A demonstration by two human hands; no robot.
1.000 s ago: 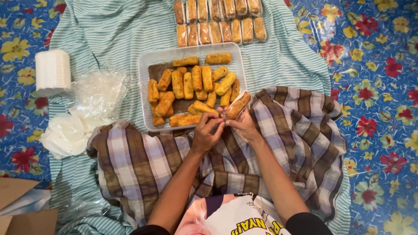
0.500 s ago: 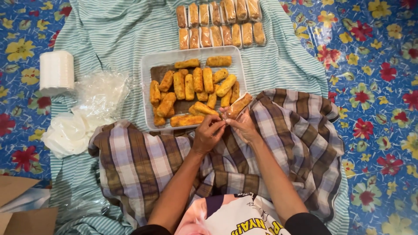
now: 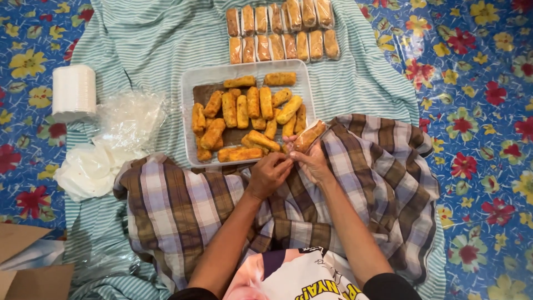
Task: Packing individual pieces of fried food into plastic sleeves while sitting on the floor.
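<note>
My right hand [image 3: 312, 163] grips a breaded fried roll in a clear plastic wrapper [image 3: 309, 136], held tilted over the near right corner of a white tray [image 3: 189, 119]. My left hand [image 3: 268, 173] pinches the wrapper's lower end right beside it, fingertips touching the right hand's. The tray holds several unwrapped golden fried rolls [image 3: 247, 114] on brown paper. Beyond the tray, two rows of wrapped rolls [image 3: 280, 33] lie on the green striped cloth [image 3: 144, 44].
A stack of white round lids or labels [image 3: 74, 91] stands at the left, with a pile of clear plastic bags [image 3: 127, 119] and white bags [image 3: 86, 169] below it. A brown plaid cloth [image 3: 377, 166] covers my lap. Cardboard [image 3: 25, 258] lies at bottom left on the floral mat.
Both hands have shifted slightly down and right with the wrapped roll. My left fingers have closed in on the wrapper's end.
</note>
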